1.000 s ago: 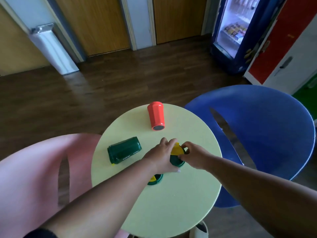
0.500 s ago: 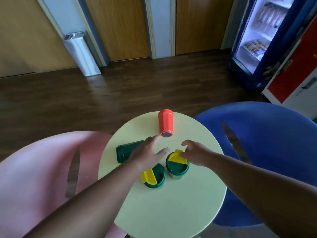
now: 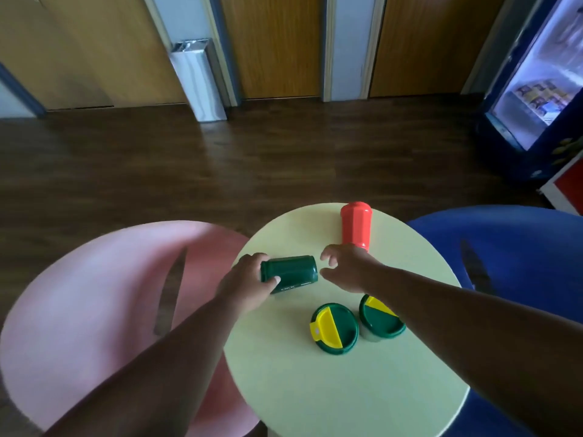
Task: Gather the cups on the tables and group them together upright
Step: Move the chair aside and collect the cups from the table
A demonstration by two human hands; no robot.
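Note:
On the round pale-yellow table [image 3: 331, 389] a dark green cup [image 3: 291, 272] lies on its side. My left hand [image 3: 249, 283] grips its left end, thumb on the near side and fingers over the top. My right hand [image 3: 345, 268] hovers just right of that cup, fingers spread and holding nothing. A red cup [image 3: 356, 224] lies on its side at the table's far edge, just beyond my right hand. Two cups with green and yellow lids stand upright side by side: the left one [image 3: 335, 328] and the right one [image 3: 380, 320], partly hidden by my right forearm.
A pink chair [image 3: 94, 310] stands left of the table and a blue chair [image 3: 511, 253] to its right. Dark wooden floor lies beyond. A lit drinks fridge [image 3: 542, 89] stands at the far right, wooden doors along the back wall.
My left hand moved left from the lidded cups and took hold of the lying green cup. My right hand left the right lidded cup and came up beside the green cup.

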